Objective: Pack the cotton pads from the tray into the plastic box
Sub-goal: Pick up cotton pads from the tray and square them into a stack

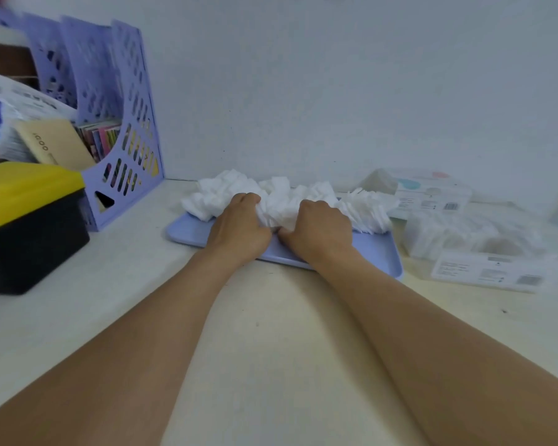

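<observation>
1. Cotton pads [281, 196] heaped in a long ragged row along the far edge of the lilac tray [377, 252], long axis running from 9 o'clock to 3 o'clock across the table [271, 317].
2. Left hand [239, 226] curled into the heap near its middle, grip closed round a bunch of pads, thumb side toward the right hand.
3. Right hand [319, 228] just beside it at 3 o'clock, fingers likewise curled into the pads; thumbs nearly touching at the front of the pile.
4. Plastic box [477, 249] lying at 3 o'clock of the tray, just off its right edge, clear and blurred; contents hard to tell.
5. Right hand nearer the box, so probably the one to carry the bunch sideways toward 3 o'clock.
6. Loose fanned pads at the row's right end lying between grip and box, likely to spill if brushed.
7. Purple file rack [123, 123] and yellow-lidded black case [29, 220] standing well apart at 9 to 10 o'clock.
</observation>
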Demonstrator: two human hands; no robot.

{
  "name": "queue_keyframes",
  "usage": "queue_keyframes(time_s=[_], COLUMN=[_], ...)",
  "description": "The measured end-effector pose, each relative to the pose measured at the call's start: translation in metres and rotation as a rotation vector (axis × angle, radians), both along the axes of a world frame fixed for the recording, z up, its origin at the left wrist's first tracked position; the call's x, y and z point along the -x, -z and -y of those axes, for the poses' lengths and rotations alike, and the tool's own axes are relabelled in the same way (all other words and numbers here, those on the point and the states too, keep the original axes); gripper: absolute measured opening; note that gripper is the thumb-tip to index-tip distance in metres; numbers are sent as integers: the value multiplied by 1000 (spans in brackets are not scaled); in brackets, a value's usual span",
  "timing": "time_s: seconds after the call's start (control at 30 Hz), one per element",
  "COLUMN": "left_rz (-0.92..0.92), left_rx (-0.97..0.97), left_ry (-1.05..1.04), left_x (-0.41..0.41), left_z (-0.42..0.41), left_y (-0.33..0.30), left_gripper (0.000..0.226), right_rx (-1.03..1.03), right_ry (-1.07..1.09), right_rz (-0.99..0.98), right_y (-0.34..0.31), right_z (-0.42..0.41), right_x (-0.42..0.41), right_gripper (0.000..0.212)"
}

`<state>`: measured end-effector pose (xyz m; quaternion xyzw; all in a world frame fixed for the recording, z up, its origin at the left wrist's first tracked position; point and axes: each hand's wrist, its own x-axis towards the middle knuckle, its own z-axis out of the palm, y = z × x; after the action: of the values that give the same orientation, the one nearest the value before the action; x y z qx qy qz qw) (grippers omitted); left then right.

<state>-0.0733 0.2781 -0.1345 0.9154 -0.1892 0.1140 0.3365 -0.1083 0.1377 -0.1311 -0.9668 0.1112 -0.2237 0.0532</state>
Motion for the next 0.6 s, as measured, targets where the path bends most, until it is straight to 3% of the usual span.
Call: queue_keyframes(time_s=[0.17, 0.47, 0.6], left_rz=[2, 5, 48], left_rx=[4, 69, 116], left_ry=[-5, -7, -22], left_x=[-2, -1, 3], left_z=[-1, 1, 3], left_y=[2, 2, 1], left_gripper=[65, 66, 63], right_rx=[-9, -176, -375], right_ry=[-33, -67, -71], right_rz=[13, 78, 261], right_y=[-4, -4, -19], right_z=[7, 18, 28], right_x=[6, 10, 20], right_gripper=[22, 28, 40])
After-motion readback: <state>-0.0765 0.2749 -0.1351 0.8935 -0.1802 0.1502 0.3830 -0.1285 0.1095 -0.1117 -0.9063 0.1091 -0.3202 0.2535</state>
